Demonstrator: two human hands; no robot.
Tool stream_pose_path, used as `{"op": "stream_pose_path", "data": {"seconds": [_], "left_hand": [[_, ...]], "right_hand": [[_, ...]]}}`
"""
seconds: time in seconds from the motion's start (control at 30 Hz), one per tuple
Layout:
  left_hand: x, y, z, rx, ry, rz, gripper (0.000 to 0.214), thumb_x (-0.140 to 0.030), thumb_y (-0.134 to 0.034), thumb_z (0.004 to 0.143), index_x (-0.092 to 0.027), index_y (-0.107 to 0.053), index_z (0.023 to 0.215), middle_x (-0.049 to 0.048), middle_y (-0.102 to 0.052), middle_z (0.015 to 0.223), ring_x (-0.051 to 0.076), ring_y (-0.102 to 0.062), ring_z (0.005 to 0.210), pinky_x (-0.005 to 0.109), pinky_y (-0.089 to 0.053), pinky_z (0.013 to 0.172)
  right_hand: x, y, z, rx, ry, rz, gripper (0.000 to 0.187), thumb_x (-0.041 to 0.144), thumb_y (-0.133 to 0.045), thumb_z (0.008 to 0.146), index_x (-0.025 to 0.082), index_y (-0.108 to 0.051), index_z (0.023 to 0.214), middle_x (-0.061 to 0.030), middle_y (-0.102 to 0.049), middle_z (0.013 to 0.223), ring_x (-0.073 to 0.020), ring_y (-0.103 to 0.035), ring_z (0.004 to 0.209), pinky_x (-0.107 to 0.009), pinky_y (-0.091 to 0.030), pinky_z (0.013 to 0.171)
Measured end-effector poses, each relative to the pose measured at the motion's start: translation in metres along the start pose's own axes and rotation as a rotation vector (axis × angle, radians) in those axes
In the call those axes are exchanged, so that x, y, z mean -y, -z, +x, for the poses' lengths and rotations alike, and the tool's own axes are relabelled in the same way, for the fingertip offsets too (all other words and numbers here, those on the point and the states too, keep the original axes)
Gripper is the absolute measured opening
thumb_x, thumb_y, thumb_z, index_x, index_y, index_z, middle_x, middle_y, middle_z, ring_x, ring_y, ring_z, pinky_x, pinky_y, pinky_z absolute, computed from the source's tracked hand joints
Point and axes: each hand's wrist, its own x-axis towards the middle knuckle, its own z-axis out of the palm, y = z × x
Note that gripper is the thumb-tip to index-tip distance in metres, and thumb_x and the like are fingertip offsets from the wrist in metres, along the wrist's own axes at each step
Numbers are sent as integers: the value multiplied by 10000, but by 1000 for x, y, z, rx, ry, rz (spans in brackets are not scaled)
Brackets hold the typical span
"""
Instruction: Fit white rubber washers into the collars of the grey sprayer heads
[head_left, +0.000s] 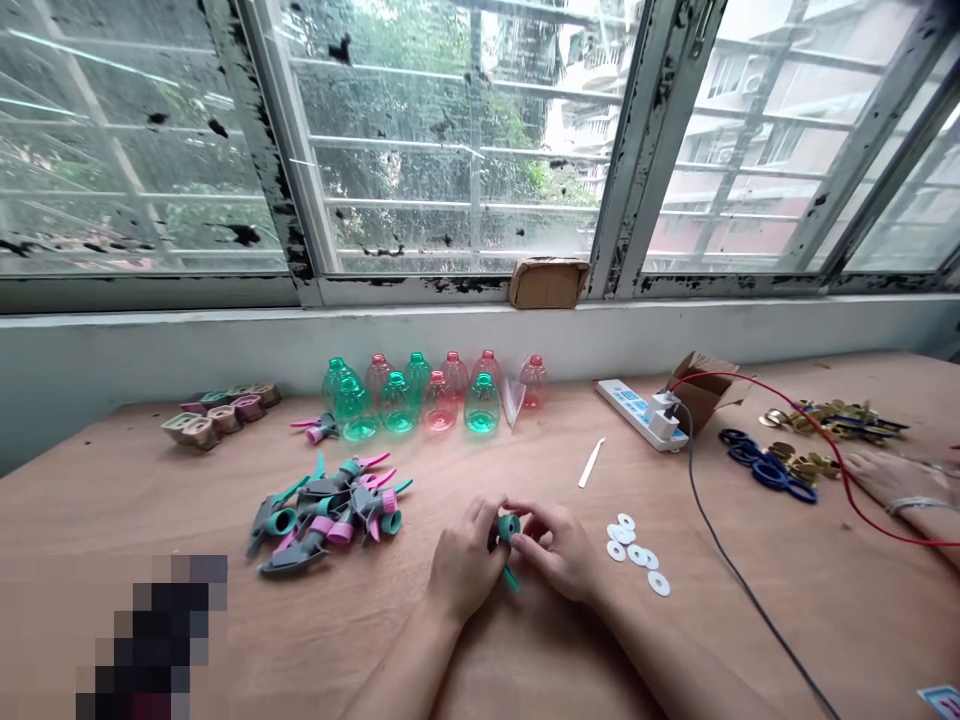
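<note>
Both my hands meet at the middle of the wooden table (180, 500). My left hand (463, 562) is curled around a teal and grey spray nozzle (510, 530), whose round collar faces up and whose teal trigger pokes out below. My right hand (559, 548) pinches the same nozzle's collar from the right. A pile of several grey spray nozzles with teal and pink parts (330, 508) lies to the left. Several white flat washers (636, 552) lie just right of my right hand.
A row of several small green and pink plastic bottles (420, 395) stands by the wall. Small trays (217, 412) sit at left, a white power strip (643, 412) with cables and a white stick (591, 462) at right. Another person's hand (892, 480) rests near blue rings (765, 462) and brass parts (832, 415).
</note>
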Motion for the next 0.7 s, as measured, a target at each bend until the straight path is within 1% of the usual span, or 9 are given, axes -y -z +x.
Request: {"op": "stream_pose_path", "data": {"seconds": [0.1,0.17,0.27,0.33,0.43,0.5,0.53,0.63,0.7], "left_hand": [[-2,3,-1,4,-11,-51,537,-83,-567,732,-256,-471,1231,40,-649,1133,204,-638,1024,339,-543,857],[-2,5,-1,-16,-23,-102,567,-121,-581,753,-265,-429,1280,47,-638,1177,201,-638,1039,344,-545,867],[2,8,-1,-99,-8,-124,531,-196,-557,818,-273,-390,1316,53,-633,1189,197,-644,1036,344,-560,827],[5,9,0,-143,27,-80,462,-204,-541,831,-264,-427,1275,49,-651,1131,198,-656,993,340,-566,778],[7,8,2,-164,50,5,360,-193,-549,816,-245,-508,1170,35,-667,1025,193,-666,893,333,-559,738],[5,9,4,-158,31,59,307,-179,-546,809,-236,-548,1111,36,-663,1015,199,-649,909,337,-545,770],[4,11,5,-145,21,98,283,-172,-541,808,-231,-563,1084,44,-658,1029,208,-636,938,347,-535,795],[3,20,9,-104,21,306,255,-175,-542,798,-205,-598,1045,97,-635,1115,271,-578,1037,433,-476,881],[5,28,11,-133,55,498,283,-198,-540,799,-186,-609,1073,139,-601,1202,327,-520,1113,510,-404,940]], "right_hand": [[3,4,5,54,80,-97,350,232,-643,782,241,-634,1131,-30,-692,945,-132,-600,669,-246,-495,634],[0,12,13,60,65,-153,314,260,-616,813,241,-641,1126,-18,-696,865,-131,-589,635,-245,-480,625],[-15,34,32,-2,-74,-247,292,349,-527,886,221,-636,1124,-16,-689,756,-147,-605,617,-243,-455,590],[-28,49,46,-38,-188,-403,304,384,-510,892,218,-639,1112,-25,-698,757,-168,-626,645,-254,-444,603],[-38,68,58,-91,-315,-673,367,408,-568,852,235,-610,1173,-66,-711,983,-209,-654,807,-266,-432,651],[-39,76,58,-146,-349,-767,383,417,-578,846,237,-602,1184,-80,-671,1135,-224,-646,908,-270,-427,689],[-38,79,55,-166,-361,-789,359,420,-567,854,231,-616,1155,-82,-663,1153,-225,-641,926,-271,-424,700],[-37,92,38,-166,-439,-821,291,429,-549,856,205,-679,990,-93,-696,1028,-231,-640,903,-276,-416,696],[-41,103,23,-153,-525,-801,293,436,-569,833,196,-697,941,-94,-709,946,-229,-644,867,-272,-412,664]]}}
